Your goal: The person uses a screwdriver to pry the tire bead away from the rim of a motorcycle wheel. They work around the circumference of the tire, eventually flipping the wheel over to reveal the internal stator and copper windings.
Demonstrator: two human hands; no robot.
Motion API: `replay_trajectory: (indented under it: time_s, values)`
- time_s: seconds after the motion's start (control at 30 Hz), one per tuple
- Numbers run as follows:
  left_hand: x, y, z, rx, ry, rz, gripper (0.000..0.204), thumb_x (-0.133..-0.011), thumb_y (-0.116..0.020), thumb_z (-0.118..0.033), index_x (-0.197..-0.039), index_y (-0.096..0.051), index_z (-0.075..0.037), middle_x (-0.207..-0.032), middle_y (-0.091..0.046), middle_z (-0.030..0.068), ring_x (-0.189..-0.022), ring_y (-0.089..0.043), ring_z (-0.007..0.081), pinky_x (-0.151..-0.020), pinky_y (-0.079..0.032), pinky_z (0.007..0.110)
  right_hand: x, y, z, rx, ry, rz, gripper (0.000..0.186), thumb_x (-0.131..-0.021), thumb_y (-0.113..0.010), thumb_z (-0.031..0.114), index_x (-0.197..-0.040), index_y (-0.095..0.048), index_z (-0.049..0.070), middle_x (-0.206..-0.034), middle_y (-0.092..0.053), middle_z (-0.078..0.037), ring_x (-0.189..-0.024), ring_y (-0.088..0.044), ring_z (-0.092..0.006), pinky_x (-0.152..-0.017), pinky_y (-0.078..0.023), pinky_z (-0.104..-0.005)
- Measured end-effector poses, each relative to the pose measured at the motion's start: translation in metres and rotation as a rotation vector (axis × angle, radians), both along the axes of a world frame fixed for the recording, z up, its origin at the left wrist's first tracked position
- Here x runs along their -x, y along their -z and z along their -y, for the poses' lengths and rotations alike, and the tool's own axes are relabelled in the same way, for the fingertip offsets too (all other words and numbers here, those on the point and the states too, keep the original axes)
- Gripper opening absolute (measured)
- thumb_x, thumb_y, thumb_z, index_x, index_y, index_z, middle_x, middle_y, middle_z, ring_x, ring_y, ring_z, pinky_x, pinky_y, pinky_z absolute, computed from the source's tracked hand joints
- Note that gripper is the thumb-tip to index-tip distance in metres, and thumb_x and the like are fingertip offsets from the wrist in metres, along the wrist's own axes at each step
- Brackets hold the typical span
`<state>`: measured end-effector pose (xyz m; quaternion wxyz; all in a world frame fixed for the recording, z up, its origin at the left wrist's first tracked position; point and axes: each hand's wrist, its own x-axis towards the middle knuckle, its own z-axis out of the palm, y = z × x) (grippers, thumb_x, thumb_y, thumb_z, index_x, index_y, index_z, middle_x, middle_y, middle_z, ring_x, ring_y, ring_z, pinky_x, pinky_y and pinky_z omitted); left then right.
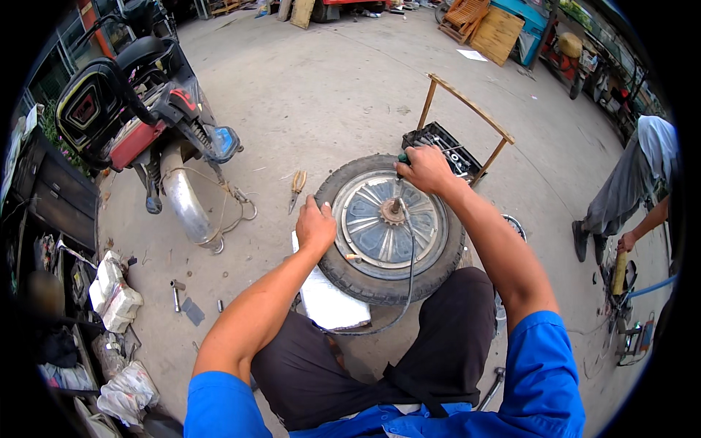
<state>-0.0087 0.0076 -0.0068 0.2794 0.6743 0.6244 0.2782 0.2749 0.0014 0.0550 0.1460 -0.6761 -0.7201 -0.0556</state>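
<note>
Wheel (380,244): face-up, just beyond the knees (469,288)
Axle (395,206): pointing upward
Left hand (317,228): curled at the tire's (350,281) left edge; cannot tell if gripping
Right hand (426,170): grasping green-handled tool (403,158) near far rim

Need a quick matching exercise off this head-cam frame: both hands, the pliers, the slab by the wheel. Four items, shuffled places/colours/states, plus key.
Column 1
1. Left hand
2. Pliers
3. Right hand
4. Flat slab

Column 2
A. Orange-yellow handles, not held by either hand
B. White, jutting out at the near-left edge of the wheel
C. Touching the wheel's left side
D. Gripping a green-handled tool over the wheel's far side

Right pairs: 1-C, 2-A, 3-D, 4-B
</note>
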Motion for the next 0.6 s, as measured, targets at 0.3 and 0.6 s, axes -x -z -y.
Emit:
replay_trajectory:
  time_s: [0.3,0.6]
  values:
    - [0.004,0.015,-0.007,-0.039,0.013,-0.056,0.054,-0.100,-0.052,-0.029,-0.143,-0.043,0.003,-0.131,-0.056,0.0288,-0.119,-0.057,0.0465,-0.100,-0.045,0.050,0.021,-0.028,-0.015,0.021,-0.101,-0.132,0.043,-0.094,-0.060,0.040,-0.088,-0.066,-0.002,-0.086,-0.068,-0.023,-0.093,-0.065,-0.0404,-0.086,-0.047,-0.0513]
    - [0.001,0.007,-0.004,-0.016,0.007,-0.045,0.053,-0.100,-0.052,-0.028,-0.141,-0.045,0.005,-0.132,-0.056,0.0297,-0.121,-0.056,0.0463,-0.102,-0.044,0.049,0.040,-0.006,-0.032,0.030,-0.293,-0.090,0.042,-0.094,-0.062,0.041,-0.091,-0.066,0.000,-0.090,-0.069,-0.022,-0.094,-0.064,-0.0407,-0.088,-0.048,-0.0501]
